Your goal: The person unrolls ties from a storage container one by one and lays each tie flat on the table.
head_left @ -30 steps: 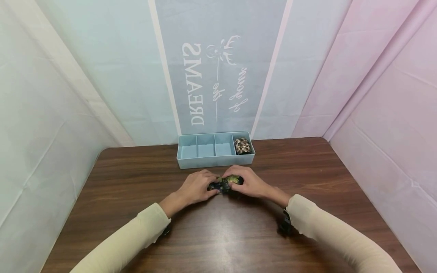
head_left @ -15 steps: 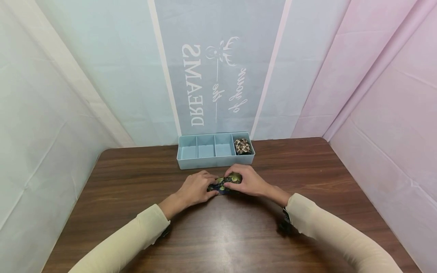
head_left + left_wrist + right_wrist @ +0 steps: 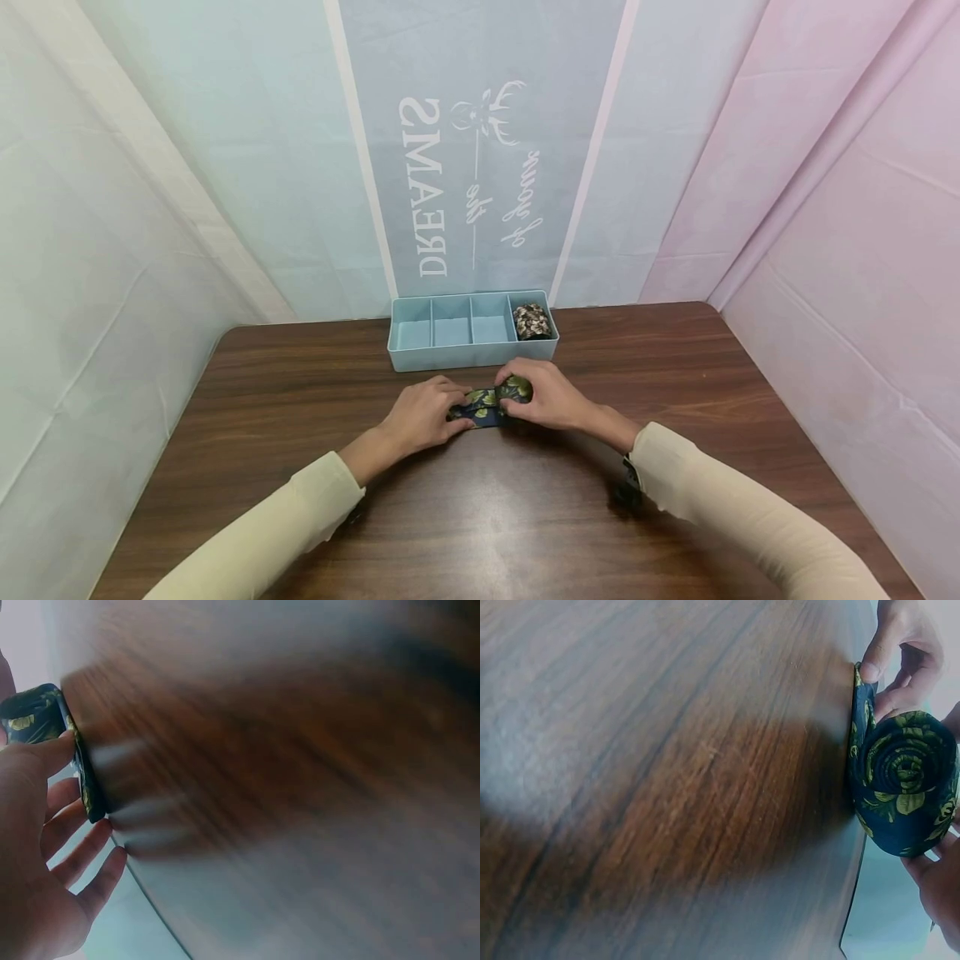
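A dark navy necktie (image 3: 486, 414) with a yellow-green floral print lies on the table between my hands. Its right part is wound into a spiral roll (image 3: 906, 772), while a short flat length stretches left. My right hand (image 3: 550, 395) grips the roll, thumb on the near side and fingers over the far side. At the flat end, my left hand (image 3: 420, 413) holds the cloth between thumb and fingers. The left wrist view shows the left thumb at the near edge of the fabric (image 3: 34, 712); part of the roll is hidden under the right hand.
A light blue tray (image 3: 465, 358) with several compartments stands behind the hands against the curtain (image 3: 480, 50). Its rightmost compartment holds another rolled floral cloth piece (image 3: 532, 322). The brown wooden table (image 3: 480, 517) is bordered by hanging fabric at the back and sides.
My left hand has slid slightly left along the necktie, so more of the flat length shows. My right hand has risen a little in view, keeping its grip on the roll.
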A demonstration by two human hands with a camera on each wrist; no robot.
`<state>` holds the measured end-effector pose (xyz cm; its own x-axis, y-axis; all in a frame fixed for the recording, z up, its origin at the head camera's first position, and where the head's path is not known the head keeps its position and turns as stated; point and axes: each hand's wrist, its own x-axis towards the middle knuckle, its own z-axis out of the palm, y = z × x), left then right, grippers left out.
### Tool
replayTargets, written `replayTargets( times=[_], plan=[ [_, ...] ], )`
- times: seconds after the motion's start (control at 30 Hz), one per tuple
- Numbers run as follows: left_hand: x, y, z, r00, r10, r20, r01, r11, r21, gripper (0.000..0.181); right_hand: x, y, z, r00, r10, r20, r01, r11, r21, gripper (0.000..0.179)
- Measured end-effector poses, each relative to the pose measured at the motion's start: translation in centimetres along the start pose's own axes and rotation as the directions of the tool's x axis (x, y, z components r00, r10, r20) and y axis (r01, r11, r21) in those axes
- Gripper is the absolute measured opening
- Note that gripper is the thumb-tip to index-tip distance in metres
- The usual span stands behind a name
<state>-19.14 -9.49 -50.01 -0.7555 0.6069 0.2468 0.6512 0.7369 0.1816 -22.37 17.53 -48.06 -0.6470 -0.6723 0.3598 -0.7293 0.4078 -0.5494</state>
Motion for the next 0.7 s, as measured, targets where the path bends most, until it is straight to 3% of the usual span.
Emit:
replayTargets(
  times=[0.33, 0.7],
  plan=[
    [-0.7, -0.5, -0.4, 1.000, -0.009, -0.008, 0.009, 1.000, 0.018, 0.037, 0.0, -0.2, -0.3, 0.997, -0.003, 0.078, 0.006, 0.999, -0.032, 0.029],
    [-1.8, -1.3, -0.9, 1.000, -0.011, -0.024, 0.011, 1.000, 0.025, 0.037, -0.2, 0.2, -0.1, 0.998, -0.011, 0.059, 0.014, 0.999, -0.051, 0.019]
  ],
)
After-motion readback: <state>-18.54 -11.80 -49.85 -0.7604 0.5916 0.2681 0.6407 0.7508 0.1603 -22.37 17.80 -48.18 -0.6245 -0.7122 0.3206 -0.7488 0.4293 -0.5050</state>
